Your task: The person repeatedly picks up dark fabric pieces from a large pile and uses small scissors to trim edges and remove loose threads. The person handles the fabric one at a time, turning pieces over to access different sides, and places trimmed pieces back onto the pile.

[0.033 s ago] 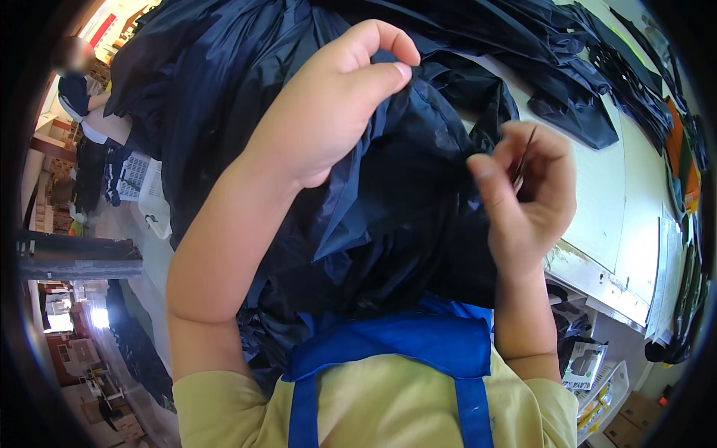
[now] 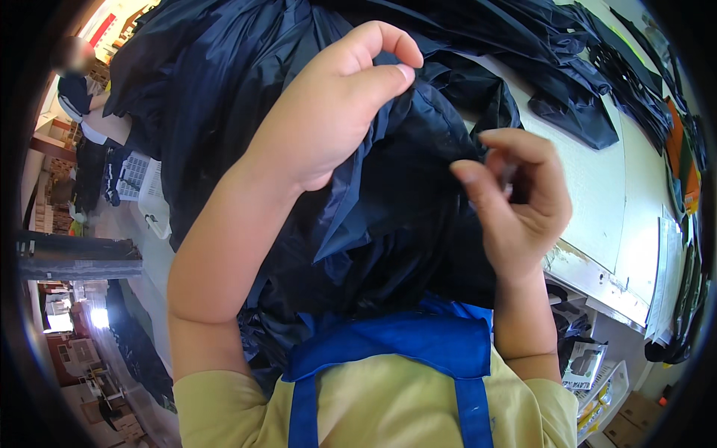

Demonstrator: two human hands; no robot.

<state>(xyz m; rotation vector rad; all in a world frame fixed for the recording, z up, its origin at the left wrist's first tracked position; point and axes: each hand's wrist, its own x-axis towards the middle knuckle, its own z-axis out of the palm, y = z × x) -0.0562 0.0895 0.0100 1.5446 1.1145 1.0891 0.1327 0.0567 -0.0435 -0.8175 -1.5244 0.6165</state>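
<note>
A large heap of dark navy fabric (image 2: 388, 224) fills the middle of the view and hangs down over my blue apron (image 2: 388, 347). My left hand (image 2: 328, 112) is raised, pinching a fold of this fabric between thumb and fingertips near the top. My right hand (image 2: 515, 201) is at the right, its fingers curled around a small thin grey tool (image 2: 508, 176) that is mostly hidden. This hand is close against the fabric's edge.
A white worktable (image 2: 597, 194) runs along the right, with more dark garments (image 2: 575, 112) piled on it and dark and orange pieces at its far edge. A white basket (image 2: 138, 175) and another person (image 2: 75, 89) are at the left. Boxes and packets sit under the table at lower right.
My right hand's fingers have curled in, so the thin tool that stuck up between them is now nearly hidden. My left hand keeps its pinch on the fabric.
</note>
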